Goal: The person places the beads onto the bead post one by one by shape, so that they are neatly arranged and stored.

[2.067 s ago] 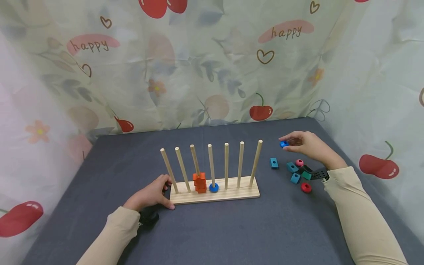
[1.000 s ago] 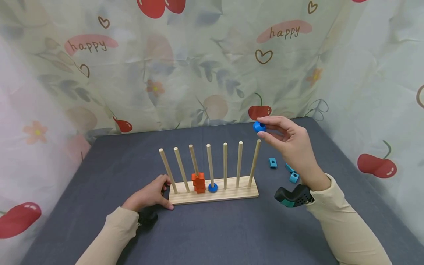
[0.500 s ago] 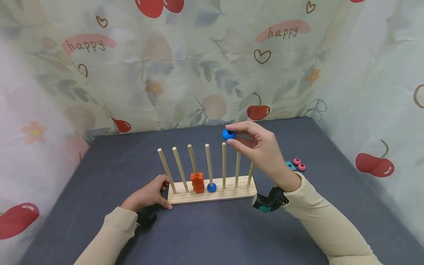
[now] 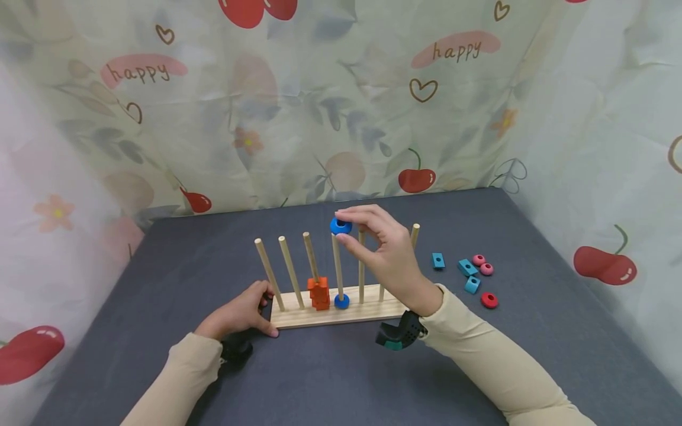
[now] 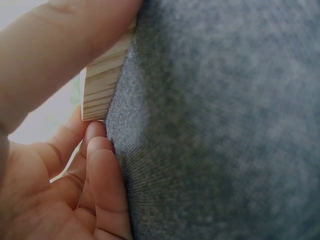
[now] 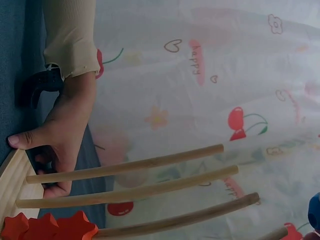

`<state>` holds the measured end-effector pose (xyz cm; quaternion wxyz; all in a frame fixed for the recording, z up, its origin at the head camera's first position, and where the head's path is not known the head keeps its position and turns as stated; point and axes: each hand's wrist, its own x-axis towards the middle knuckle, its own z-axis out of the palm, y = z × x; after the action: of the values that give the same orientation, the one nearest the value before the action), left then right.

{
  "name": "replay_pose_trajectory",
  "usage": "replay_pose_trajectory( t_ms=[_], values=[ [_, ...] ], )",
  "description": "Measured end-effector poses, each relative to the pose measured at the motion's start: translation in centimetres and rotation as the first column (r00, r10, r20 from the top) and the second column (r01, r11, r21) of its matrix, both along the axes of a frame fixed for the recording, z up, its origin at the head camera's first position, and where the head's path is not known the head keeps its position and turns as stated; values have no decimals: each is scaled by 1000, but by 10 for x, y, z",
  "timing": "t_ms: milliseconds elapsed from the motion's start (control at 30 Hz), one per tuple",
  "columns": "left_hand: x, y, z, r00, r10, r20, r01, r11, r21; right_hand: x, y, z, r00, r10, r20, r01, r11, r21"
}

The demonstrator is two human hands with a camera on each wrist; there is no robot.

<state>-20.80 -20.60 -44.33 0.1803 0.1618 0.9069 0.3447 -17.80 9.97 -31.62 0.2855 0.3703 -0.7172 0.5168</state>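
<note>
Blue bead (image 4: 341,229) in right hand (image 4: 388,251), dark tabletop (image 4: 319,376); cherry-print curtain (image 4: 303,100) behind

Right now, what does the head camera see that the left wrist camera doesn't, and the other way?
Only the head view: wooden pegs, the orange stack, the right fingers pinching a blue bead, another blue bead low on a peg, loose blue blocks, pink beads and a red bead.
Only the left wrist view: the left palm.
Both: the left fingers touching the wooden base, and the dark cloth.
</note>
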Motion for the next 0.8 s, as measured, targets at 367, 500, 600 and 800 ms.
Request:
replay_pose_trajectory(
  t_ms=[367,500,600,800],
  values=[
    [0,0,2,1000,5,15,-5,1000,-1,-6,-8,-12,997,-20,78,20,1000,6],
    [1,1,4,1000,4,18,-4,1000,-2,-7,-10,-14,994,-19,106,17,1000,16],
    [2,1,4,1000,-4,12,4,1000,0,-8,-11,-16,993,-22,118,19,999,29],
    [2,0,4,1000,-5,6,5,1000,2,-7,-10,-22,984,-47,169,41,998,38]
  ],
)
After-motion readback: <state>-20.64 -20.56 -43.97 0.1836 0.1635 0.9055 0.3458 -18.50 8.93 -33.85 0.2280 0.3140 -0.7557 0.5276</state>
